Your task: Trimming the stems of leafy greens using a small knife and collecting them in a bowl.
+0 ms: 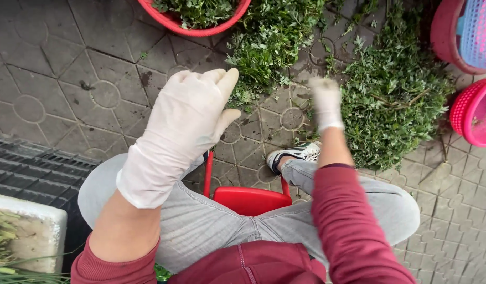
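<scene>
My left hand [188, 113], in a white glove, is raised above my left knee with its fingers loosely together and nothing in it. Farther out, my gloved right hand [325, 102] is blurred; it hangs over the paving between two heaps of leafy green herbs, one in the middle [269, 44] and one at the right [395, 94]. Whether it holds any sprigs cannot be made out. I sit on a low red stool [251, 200] in grey trousers and a maroon top.
A red basin [201, 29] with greens stands at the top. Pink and red baskets [471, 110] are at the right edge. A black drain grate [33, 168] and a white foam box [30, 231] with green stalks lie at the lower left. My shoe [295, 153] rests on the paving.
</scene>
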